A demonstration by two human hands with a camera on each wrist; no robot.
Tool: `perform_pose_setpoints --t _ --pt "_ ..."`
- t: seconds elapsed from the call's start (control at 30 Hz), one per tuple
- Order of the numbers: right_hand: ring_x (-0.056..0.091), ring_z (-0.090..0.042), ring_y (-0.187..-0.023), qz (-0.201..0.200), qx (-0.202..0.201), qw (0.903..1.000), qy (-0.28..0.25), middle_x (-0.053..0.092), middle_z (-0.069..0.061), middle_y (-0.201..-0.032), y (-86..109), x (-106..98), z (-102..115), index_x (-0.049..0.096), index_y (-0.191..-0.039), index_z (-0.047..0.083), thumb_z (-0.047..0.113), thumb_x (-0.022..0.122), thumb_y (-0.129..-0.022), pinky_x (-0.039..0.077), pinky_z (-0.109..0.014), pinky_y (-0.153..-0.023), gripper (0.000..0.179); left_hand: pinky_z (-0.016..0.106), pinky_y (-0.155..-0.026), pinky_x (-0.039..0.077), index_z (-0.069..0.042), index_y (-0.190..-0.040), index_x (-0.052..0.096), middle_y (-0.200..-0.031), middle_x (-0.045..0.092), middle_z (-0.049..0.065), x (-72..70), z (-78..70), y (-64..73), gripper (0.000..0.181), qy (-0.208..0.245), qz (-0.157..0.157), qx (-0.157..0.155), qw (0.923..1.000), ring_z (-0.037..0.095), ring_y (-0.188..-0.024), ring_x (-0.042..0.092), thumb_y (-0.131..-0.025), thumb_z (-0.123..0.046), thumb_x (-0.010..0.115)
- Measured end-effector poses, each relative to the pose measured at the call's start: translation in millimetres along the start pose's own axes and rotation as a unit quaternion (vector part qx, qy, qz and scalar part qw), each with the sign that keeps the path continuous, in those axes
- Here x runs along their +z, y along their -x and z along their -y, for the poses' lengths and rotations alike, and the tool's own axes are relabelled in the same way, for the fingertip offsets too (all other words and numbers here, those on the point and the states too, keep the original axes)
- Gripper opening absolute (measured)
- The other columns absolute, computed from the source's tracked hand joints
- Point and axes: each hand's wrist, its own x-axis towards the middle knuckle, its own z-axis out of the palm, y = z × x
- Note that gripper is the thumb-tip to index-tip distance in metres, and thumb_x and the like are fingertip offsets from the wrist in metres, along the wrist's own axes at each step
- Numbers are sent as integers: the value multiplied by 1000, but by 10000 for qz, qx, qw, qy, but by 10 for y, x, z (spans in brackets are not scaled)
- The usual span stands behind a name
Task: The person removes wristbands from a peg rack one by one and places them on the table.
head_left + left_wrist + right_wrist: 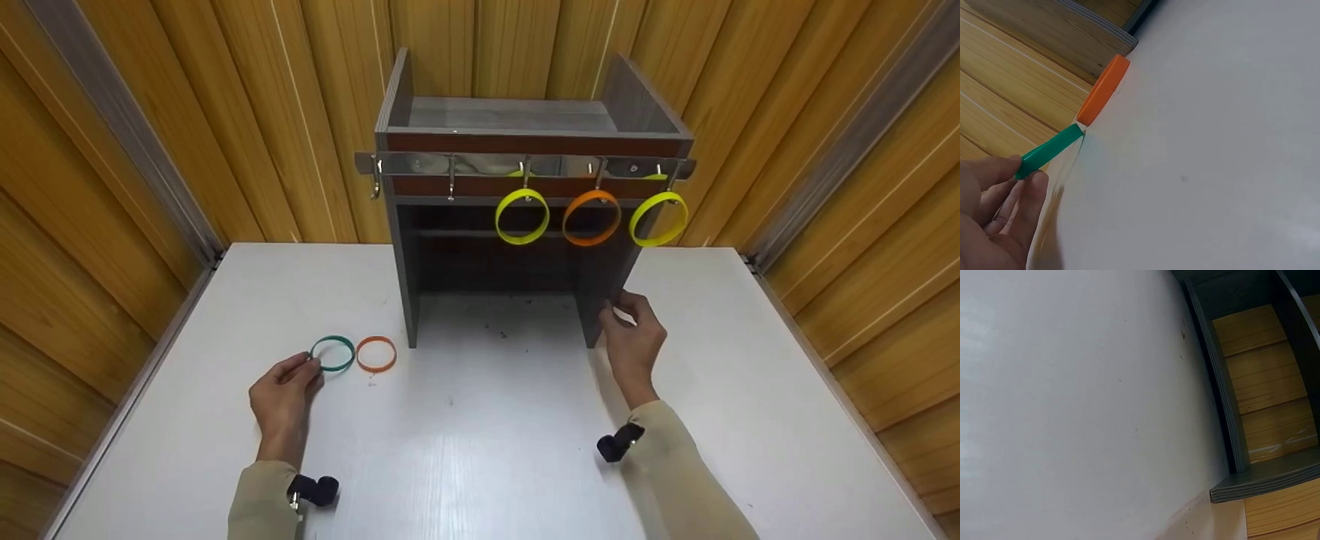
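My left hand [281, 397] pinches a green ring [1050, 152] between thumb and fingers at its near left side. In the left wrist view the green ring is tilted, its far end close to the table. Beside it an orange ring [376, 354] lies on the white table. My right hand [634, 341] is at the outer side of the grey shelf unit's right panel [600, 300], fingertips against or very near it, with nothing visible in its grasp. Two yellow rings [523, 241] and another orange ring [591, 241] hang from hooks on the unit's metal rail [487, 165].
At the rail's left end, two hooks [451, 187] carry no ring. The grey shelf unit [405, 277] stands at the back of the white table [465, 450]. Wood-patterned walls [112, 187] enclose the table at the back and both sides.
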Motion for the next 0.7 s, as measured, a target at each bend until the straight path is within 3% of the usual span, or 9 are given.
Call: perform_pose_setpoints --t 0.13,0.27,0.43,0.7 --pt "70 -20 -104 -54 -81 9999 69 74 -13 -109 -14 9 -21 72 -113 -3 -3 74 -93 60 -18 -82 20 27 -90 60 9 -131 66 -121 70 22 4 15 -8 36 -44 11 47 10000 17 -102 75 -97 3 75" --pt "71 -26 -104 -85 -248 9996 124 74 -15 -108 -22 14 -37 72 -112 -4 -3 74 -93 59 -17 -82 19 24 -89 60 10 -129 68 -122 69 25 -2 28 -5 34 -311 -14 220 9993 12 -96 74 -96 3 74" --pt "71 -19 -102 -68 -277 9995 114 75 -13 -109 -11 10 -27 72 -112 -4 -2 75 -93 60 -18 -83 19 19 -86 59 9 -126 70 -123 69 26 -17 34 -2 31 -793 -76 415 9960 4 -90 70 -97 1 74" --pt "70 -20 -103 -63 -195 9998 90 74 -14 -109 -9 11 -29 71 -112 -4 -2 74 -94 59 -18 -81 19 9 -75 54 6 -121 74 -119 72 24 -19 26 30 26 -1510 -282 628 9861 26 -107 68 -97 -4 75"
